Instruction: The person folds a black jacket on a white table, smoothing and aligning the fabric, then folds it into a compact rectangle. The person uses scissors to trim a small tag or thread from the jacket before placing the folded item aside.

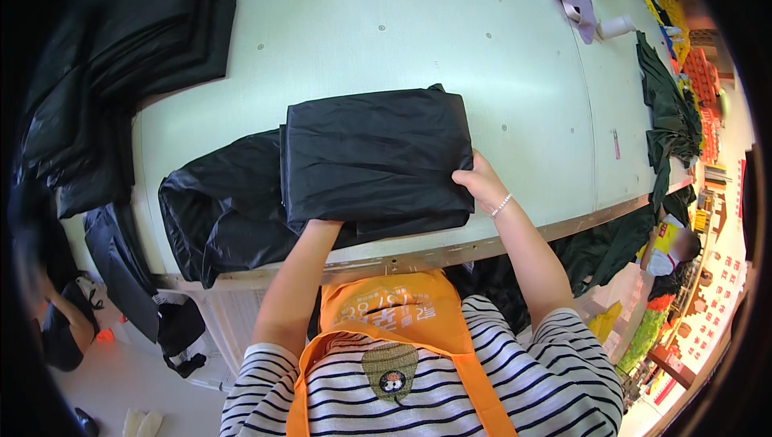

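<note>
A folded black garment [378, 155], smooth and slightly shiny, forms a thick rectangle at the near edge of the pale table. My right hand [481, 183] grips its right side, thumb on top and fingers tucked beneath. My left hand [323, 229] reaches under the near edge; the cloth hides its fingers, so their pose cannot be told. Beside and partly beneath the folded piece lies a looser heap of black fabric [229, 204], bunched toward the left.
Stacks of folded black garments [153, 27] fill the far left. Dark green cloth [667, 107] lies along the table's right edge, with a purple cloth [572, 3] and a white cup [616, 28] nearby. A small pink tool [616, 144] rests on the table [531, 83]. Other people are at both sides.
</note>
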A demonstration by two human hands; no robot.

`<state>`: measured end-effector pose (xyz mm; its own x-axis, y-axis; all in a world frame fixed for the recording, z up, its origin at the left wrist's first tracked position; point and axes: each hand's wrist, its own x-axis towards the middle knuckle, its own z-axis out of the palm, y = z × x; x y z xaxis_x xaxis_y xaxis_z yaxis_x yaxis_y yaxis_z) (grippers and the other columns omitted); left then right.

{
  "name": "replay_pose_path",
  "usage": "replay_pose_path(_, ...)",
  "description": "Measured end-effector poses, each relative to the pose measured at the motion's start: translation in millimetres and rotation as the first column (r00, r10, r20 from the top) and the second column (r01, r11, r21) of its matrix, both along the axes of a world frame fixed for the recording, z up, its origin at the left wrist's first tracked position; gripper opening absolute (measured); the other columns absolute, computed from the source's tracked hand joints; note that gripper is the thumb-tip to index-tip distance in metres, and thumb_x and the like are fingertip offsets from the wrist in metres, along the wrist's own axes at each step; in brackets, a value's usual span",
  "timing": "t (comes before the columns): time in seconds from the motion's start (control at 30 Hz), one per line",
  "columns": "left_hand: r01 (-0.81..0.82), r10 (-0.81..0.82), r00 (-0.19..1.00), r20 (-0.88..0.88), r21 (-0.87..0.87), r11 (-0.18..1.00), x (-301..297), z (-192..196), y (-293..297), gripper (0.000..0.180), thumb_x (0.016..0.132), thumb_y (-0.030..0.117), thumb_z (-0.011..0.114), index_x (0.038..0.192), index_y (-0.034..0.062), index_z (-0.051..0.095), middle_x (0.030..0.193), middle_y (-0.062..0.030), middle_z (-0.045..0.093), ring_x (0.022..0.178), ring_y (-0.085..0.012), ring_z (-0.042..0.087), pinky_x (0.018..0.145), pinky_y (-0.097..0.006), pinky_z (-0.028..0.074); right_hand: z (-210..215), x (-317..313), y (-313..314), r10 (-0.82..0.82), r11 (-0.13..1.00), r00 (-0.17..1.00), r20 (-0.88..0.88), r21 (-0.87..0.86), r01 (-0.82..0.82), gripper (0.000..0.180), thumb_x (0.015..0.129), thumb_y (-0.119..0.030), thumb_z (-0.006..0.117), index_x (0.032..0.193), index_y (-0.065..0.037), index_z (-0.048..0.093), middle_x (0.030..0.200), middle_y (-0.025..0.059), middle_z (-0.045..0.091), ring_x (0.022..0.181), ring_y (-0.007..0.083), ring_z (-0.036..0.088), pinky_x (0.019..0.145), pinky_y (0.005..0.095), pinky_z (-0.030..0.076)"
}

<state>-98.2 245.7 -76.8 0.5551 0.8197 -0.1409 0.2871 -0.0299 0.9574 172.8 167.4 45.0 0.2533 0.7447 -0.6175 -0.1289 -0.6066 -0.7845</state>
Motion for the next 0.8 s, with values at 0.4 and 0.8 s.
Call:
replay_pose_path(0.4, 0.184, 0.652, 0.415, -0.635, 0.760, 0.623, -138, 121, 31, 0.057, 0.088, 0.026, 0.051, 0.141, 0.0094, 0.038, 0.150, -0.0101, 0.031, 0.140, -0.0267, 0.025, 0.112, -0.051, 0.013, -36, 9, -10, 0.078, 0.986, 0.929, 0.362, 0.107, -0.124, 0.053, 0.066, -0.002, 0.056, 0.118, 0.007, 0.049, 0.114, 0.0207, 0.060, 0.108, 0.0314, 0.057, 0.095, 0.0338, 0.041)
replay_pose_path(0.8, -0.250, 0.747, 0.465, -0.475, 0.739, 0.625, -176, 41, 13, 0.055, 0.087, 0.037, 0.058, 0.132, 0.0073, 0.045, 0.141, -0.0095, 0.043, 0.132, -0.0263, 0.037, 0.108, -0.053, 0.024, 40, -23, 25, 0.098, 0.649, 0.410, 0.907, 0.254, -0.717, 0.066, 0.074, 0.003, 0.047, 0.139, -0.006, 0.039, 0.140, 0.0193, 0.037, 0.130, 0.0372, 0.034, 0.109, 0.0415, 0.029)
